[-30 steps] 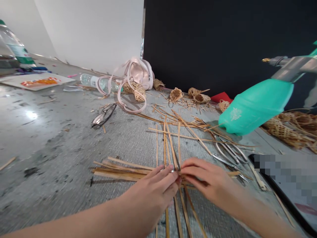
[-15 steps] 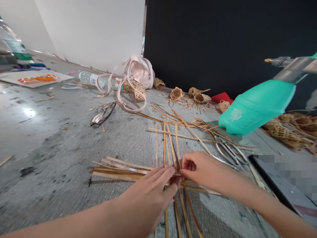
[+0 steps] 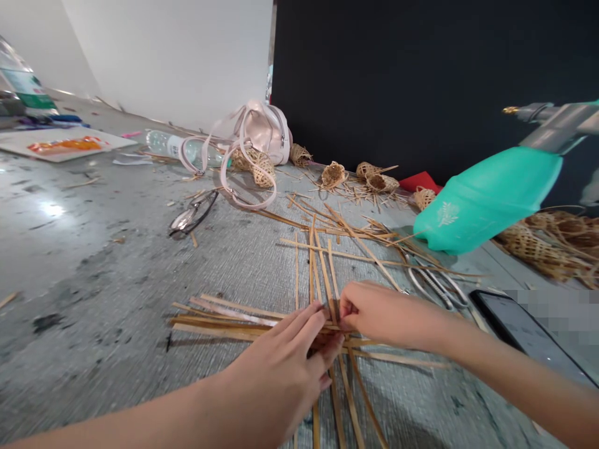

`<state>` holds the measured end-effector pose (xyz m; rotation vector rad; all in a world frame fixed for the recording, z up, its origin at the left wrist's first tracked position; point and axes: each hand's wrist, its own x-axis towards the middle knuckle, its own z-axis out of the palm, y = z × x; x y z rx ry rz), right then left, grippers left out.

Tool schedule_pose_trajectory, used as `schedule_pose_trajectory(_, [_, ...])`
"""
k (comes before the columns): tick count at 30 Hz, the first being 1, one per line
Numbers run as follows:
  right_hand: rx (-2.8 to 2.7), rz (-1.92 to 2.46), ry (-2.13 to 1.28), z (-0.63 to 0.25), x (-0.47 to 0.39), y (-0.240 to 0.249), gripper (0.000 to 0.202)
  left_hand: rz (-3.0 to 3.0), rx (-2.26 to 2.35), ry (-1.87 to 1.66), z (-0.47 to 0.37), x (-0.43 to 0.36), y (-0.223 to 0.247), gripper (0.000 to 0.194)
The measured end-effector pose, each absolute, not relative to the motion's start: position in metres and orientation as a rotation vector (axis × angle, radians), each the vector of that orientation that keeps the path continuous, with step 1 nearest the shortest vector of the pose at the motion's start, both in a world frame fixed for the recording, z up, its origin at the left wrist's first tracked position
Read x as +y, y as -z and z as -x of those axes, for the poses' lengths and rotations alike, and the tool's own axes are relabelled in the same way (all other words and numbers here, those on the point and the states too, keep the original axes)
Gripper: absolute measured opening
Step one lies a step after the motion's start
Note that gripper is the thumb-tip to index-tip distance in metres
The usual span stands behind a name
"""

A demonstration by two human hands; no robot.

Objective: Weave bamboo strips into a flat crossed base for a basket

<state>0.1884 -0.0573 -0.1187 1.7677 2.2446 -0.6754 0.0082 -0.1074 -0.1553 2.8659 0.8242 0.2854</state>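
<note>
Thin bamboo strips [image 3: 346, 399] cross one another on the grey table, some running left to right and others away from me. My left hand [image 3: 290, 362] lies over the crossing, its fingers pressing the strips down and its thumb tucked near the middle. Fingers of my right hand [image 3: 369, 315] are pinched on a bamboo strip at the right side of the crossing. The exact grip point is partly hidden by the fingers. Free ends of the sideways strips [image 3: 210, 321] fan out left of my left hand.
Loose strips [image 3: 360, 240] and scissors [image 3: 435, 284] lie beyond my hands. A green spray bottle [image 3: 491, 199] and a phone [image 3: 528, 337] are on the right. Glasses [image 3: 191, 215], a pink bag [image 3: 264, 134], a plastic bottle [image 3: 161, 143] and small woven baskets [image 3: 333, 176] sit farther back.
My right hand has shifted slightly and its fingers have curled in more closely at the crossing. My left hand stays pressed on the strips.
</note>
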Motion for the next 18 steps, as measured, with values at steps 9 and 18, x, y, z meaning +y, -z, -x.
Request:
schedule_pose_trajectory(9, [2.197,-1.733,0.656,-0.175,-0.056,0.104,0.01,-2.829,0.801,-0.078,-0.009,-0.108,0.139,0.048])
schedule_pose_trajectory(18, [2.316,-1.805,0.597,-0.178,-0.052,0.113,0.013,-2.916,0.729,-0.11,-0.007,-0.108,0.144,0.044])
